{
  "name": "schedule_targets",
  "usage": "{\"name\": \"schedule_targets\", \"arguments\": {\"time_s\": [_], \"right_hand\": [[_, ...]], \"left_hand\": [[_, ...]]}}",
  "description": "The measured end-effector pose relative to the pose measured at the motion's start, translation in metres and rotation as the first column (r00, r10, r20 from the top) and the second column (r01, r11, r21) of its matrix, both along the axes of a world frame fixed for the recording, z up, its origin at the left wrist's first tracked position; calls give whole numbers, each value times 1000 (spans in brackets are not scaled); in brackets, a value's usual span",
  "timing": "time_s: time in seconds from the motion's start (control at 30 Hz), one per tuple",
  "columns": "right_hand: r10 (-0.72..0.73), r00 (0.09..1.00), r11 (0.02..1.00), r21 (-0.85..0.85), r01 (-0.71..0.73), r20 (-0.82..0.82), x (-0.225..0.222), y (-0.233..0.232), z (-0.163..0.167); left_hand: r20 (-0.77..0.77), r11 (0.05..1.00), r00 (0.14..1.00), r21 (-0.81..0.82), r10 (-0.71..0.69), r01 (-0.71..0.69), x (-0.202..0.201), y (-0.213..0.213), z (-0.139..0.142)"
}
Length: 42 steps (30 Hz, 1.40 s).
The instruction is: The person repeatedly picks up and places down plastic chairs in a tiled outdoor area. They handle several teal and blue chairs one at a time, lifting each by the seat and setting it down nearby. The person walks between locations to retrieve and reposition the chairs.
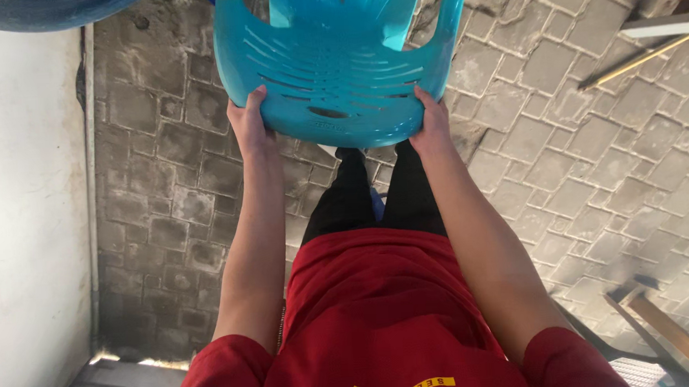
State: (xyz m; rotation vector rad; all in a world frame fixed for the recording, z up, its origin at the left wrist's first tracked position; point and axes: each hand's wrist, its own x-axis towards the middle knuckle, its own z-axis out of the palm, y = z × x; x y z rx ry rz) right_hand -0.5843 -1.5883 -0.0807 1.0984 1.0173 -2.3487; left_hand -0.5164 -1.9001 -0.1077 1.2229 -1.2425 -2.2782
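Observation:
A turquoise plastic chair [337, 52] with a slatted back hangs in front of me, held off the paved ground. My left hand [250, 125] grips the left edge of its backrest. My right hand [433, 121] grips the right edge. Both arms stretch forward from my red shirt, and my dark trousers show below the chair.
Grey paving stones [561, 127] cover the ground. A white wall [24, 218] runs along the left, with a dark blue curved object [44, 9] at the top left. Wooden and metal bars [650, 36] lie at the top right, and a wooden frame [674, 333] stands at the bottom right.

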Motion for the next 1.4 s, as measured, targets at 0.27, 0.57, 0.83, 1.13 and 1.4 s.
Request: {"name": "schedule_targets", "arguments": {"time_s": [0.27, 0.57, 0.83, 1.13, 1.4], "right_hand": [[7, 990, 1000, 29, -11, 142, 2, -30, -11], [154, 966, 910, 351, -220, 206, 9, -54, -32], [607, 729, -22, 924, -382, 316, -1, -78, -20], [908, 389, 344, 805, -483, -155, -25, -142, 11], [833, 482, 550, 496, -671, -272, -9, -96, 34]], "left_hand": [[-42, 995, 999, 101, 19, -14, -7, -22, 5], [110, 998, 992, -25, 64, -61, 1, -45, -39], [211, 706, 967, -707, 143, 50, -6, -43, -26], [408, 382, 904, -861, 124, 336, 0, -42, 9], [119, 426, 855, -827, -505, 367, 5, 30, 33]]}}
